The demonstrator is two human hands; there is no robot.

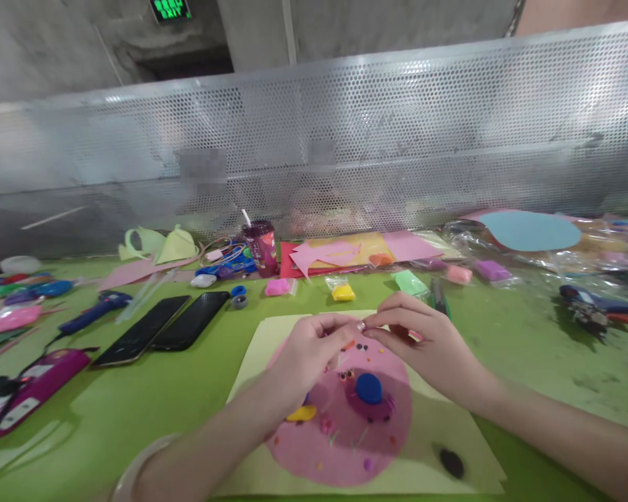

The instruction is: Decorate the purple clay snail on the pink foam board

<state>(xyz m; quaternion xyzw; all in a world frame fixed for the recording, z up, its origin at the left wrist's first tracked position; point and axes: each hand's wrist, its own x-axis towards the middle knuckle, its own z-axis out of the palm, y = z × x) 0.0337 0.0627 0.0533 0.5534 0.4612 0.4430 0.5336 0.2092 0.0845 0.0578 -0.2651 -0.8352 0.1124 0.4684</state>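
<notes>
My left hand (310, 352) and my right hand (429, 338) meet fingertip to fingertip above the far part of a pink paper circle (353, 446). Both are pinched closed; whatever sits between the fingertips is too small to make out. The circle lies on pale yellow paper (423, 481). On it are a blue disc (369, 388) over a purple shape, small eye-like pieces (346, 375), a yellow piece (302, 413) partly under my left hand, and several tiny coloured dots. A black oval lump (451, 462) rests on the yellow paper at the lower right.
Two phones (191, 321), a glue gun (97, 312) and a magenta power strip (42, 383) lie at left. Behind the paper are a drink cup (262, 247), bagged yellow clay (342, 291) and a cutter (438, 296). Pliers (586, 307) lie right, before a perforated metal screen (398, 139).
</notes>
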